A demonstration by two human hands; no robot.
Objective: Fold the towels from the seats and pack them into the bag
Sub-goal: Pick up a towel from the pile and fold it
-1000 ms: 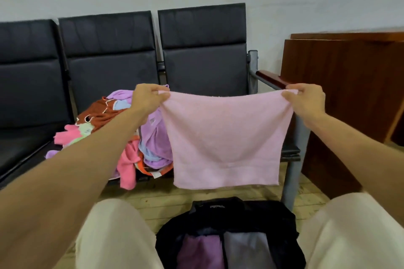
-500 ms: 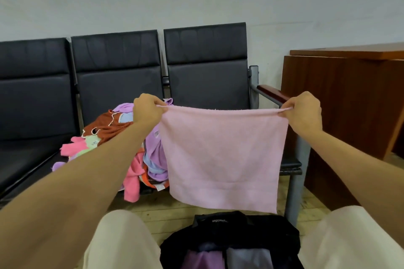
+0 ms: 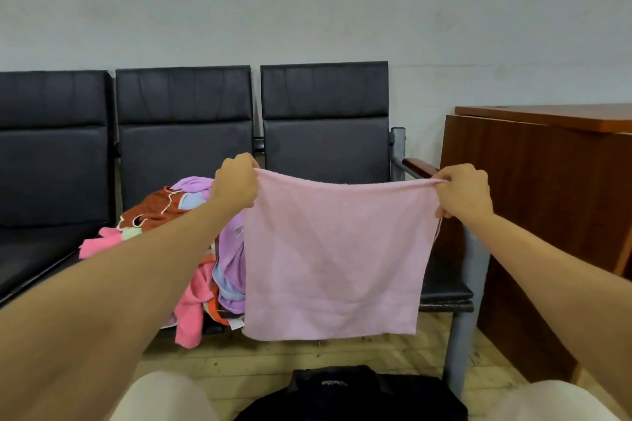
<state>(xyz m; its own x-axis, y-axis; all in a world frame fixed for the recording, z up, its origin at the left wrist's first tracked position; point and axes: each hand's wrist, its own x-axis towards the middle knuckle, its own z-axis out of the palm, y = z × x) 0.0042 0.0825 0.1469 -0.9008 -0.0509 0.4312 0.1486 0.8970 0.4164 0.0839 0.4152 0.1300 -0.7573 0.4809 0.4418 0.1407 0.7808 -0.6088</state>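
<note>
- pale wall [image 3: 307, 3] behind a row of black seats [image 3: 184, 133]; wood cabinet [image 3: 547, 215] at right.
- left hand [image 3: 236, 184] and right hand [image 3: 465, 191] each pinch a top corner of a pink towel [image 3: 335, 256], hanging flat in the air.
- heap of towels [image 3: 205, 249] on the middle seat.
- black bag [image 3: 345, 393] on the floor below, possibly open.

Both arms reach forward; the left hand [image 3: 236, 183] and right hand [image 3: 463, 193] each pinch a top corner of the towel [image 3: 333, 256].
</note>
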